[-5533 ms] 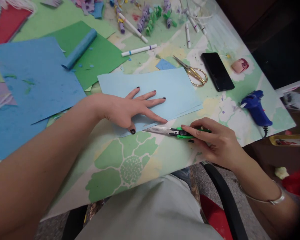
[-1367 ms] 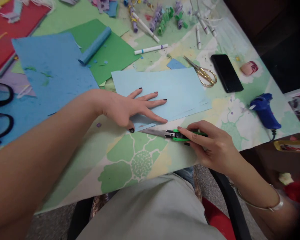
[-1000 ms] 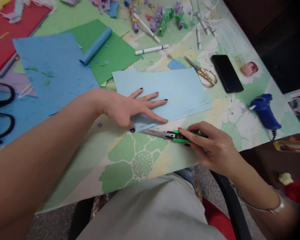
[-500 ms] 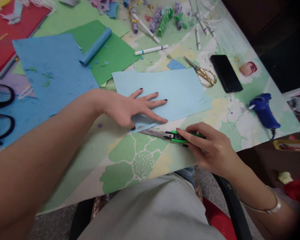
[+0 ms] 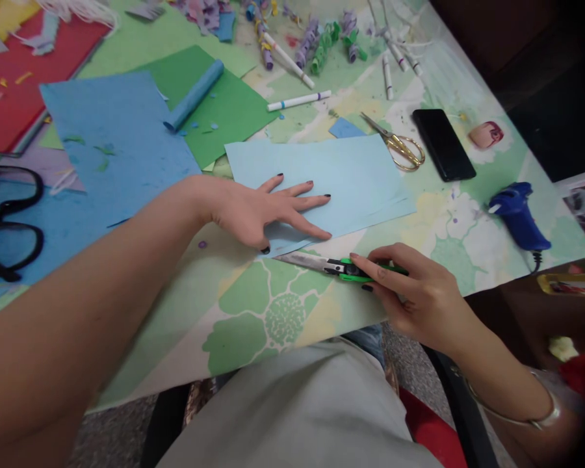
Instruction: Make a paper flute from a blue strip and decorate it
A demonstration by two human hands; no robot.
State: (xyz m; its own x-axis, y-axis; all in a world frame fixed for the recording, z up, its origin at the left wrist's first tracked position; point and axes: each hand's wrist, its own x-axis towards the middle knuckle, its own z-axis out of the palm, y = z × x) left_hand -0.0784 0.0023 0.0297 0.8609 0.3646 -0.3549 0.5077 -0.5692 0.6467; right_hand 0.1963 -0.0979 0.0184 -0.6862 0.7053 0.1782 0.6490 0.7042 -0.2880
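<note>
A light blue sheet of paper (image 5: 361, 175) lies on the patterned tablecloth in front of me. My left hand (image 5: 268, 211) is spread flat over its left part, fingers apart, thumb by the near edge. My right hand (image 5: 404, 279) is closed around a green and black utility knife (image 5: 348, 268). The knife's long blade (image 5: 302, 260) points left, low over the cloth, with its tip at the paper's near edge under the left thumb. Whether the tip touches the paper I cannot tell.
Gold-handled scissors (image 5: 402, 149), a black phone (image 5: 443, 144) and a blue glue gun (image 5: 519, 214) lie to the right. Blue paper (image 5: 121, 130), green paper (image 5: 234, 107) and black glasses (image 5: 12, 214) are at left. White markers (image 5: 299, 101) and curled paper strips (image 5: 324, 49) lie farther back.
The knife has drawn slightly back from the paper's edge, so more of its tip shows. My left hand stays spread on the paper; the whole view has shifted a little.
</note>
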